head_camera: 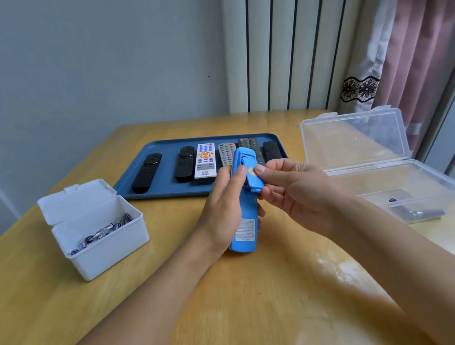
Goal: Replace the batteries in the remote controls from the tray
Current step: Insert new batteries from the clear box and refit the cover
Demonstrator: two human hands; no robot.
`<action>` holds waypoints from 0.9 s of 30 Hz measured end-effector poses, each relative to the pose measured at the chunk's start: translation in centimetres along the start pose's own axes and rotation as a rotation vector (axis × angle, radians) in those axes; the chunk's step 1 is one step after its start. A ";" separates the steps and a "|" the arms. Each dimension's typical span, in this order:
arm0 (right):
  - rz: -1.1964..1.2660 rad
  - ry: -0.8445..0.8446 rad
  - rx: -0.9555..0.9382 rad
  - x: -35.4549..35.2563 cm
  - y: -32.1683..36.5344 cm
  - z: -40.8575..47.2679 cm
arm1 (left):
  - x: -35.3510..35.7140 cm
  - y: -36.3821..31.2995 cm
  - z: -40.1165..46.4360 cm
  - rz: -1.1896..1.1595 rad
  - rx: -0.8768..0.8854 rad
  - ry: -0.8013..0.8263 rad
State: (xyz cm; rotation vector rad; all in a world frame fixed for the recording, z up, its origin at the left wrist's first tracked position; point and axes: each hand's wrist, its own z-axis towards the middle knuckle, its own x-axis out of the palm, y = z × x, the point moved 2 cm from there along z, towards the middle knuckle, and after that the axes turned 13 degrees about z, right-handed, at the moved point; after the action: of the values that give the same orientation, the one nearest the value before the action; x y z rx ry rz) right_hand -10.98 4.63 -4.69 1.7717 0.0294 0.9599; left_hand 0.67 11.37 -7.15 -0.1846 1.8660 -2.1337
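Left hand [222, 210]: grips blue plastic remote control [245, 219], back up, frame centre above wooden bench [236, 300].
Right hand [294, 190]: pinches blue battery cover [253, 179], partly off.
Blue tray [160, 149]: centre, holding six remotes.

batteries [100, 235] in box [106, 244] left of tray [165, 192] — remotes [204, 160] on tray
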 end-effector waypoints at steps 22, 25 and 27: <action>-0.027 -0.091 0.016 0.0 0.3 -0.4 | -0.5 0.0 -0.3 0.260 0.129 0.096; -0.051 -0.071 0.080 0.1 0.4 -0.5 | -0.6 -0.3 -0.5 0.326 0.173 0.055; -0.102 -0.069 0.074 0.1 0.7 -0.6 | -0.6 -0.4 -0.5 0.357 0.197 0.041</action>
State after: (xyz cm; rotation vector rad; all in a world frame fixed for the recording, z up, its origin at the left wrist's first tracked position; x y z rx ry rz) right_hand -11.60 4.88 -4.05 1.8518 0.1113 0.8330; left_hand 0.99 12.06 -6.78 0.2208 1.5561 -2.0609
